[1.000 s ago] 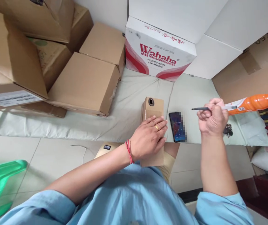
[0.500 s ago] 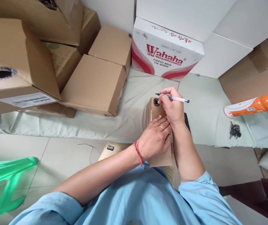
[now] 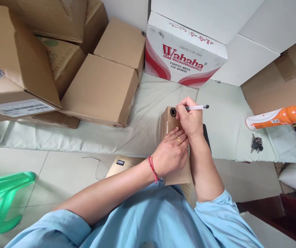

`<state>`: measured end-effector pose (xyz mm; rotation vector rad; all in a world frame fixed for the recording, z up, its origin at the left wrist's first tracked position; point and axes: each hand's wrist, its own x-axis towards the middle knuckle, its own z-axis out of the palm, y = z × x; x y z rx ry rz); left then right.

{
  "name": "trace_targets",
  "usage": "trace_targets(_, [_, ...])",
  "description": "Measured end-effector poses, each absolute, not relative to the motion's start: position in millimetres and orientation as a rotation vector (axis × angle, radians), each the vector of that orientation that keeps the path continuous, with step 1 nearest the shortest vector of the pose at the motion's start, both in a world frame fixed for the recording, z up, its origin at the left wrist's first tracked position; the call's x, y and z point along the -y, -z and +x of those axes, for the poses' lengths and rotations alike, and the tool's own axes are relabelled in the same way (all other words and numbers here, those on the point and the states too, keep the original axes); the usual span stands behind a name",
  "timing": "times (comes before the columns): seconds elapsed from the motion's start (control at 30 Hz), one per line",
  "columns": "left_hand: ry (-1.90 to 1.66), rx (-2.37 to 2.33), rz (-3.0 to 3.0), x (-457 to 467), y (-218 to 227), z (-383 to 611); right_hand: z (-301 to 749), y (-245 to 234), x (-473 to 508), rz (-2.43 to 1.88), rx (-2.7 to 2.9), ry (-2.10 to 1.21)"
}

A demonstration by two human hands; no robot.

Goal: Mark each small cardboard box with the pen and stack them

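Observation:
A small brown cardboard box (image 3: 176, 177) sits at the front edge of the cloth-covered surface, partly sticking out toward my body. Near its far end is a dark-rimmed hole (image 3: 173, 112). My left hand (image 3: 172, 150) lies flat across the box top, fingers stretched out and touching my right wrist area. Just right of the hole, my right hand (image 3: 190, 119) pinches a clear pen with a black end (image 3: 198, 107). The pen's tip is hidden behind my fingers. A flat black object (image 3: 207, 137) shows partly beside my right forearm.
Brown cardboard boxes (image 3: 98, 89) are stacked at the left. A white and red water carton (image 3: 184, 63) stands at the back. An orange bottle (image 3: 279, 116) and keys (image 3: 256, 144) lie at the right. On the floor at left is a green plastic stool (image 3: 5, 198).
My right hand has turned the pen; its tip, visible before beyond my fingers, has gone behind them. My left hand stays on the box. The view has shifted slightly.

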<state>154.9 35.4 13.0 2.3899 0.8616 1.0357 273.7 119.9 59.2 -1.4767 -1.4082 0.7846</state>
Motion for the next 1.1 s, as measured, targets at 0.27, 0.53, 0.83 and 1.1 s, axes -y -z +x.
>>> trace_targets(0.27, [-0.997, -0.851, 2.38, -34.9, -11.0, 153.8, 274.4, -56.8, -120.2, -1.485, 1.419, -0.791])
trace_targets(0.53, [-1.043, -0.849, 2.362, -35.4, -11.4, 154.8, 272.8, -60.6, -118.6, -1.48, 1.455, -0.786])
trace_targets(0.83, [-1.082, -0.868, 2.38, -35.5, -14.8, 154.7, 272.3, -62.7, -117.9, -1.494, 1.45, -0.791])
trace_targets(1.1, [-1.069, -0.875, 2.369, -35.5, -13.3, 156.3, 273.2, -62.5, -116.8, -1.516, 1.448, -0.786])
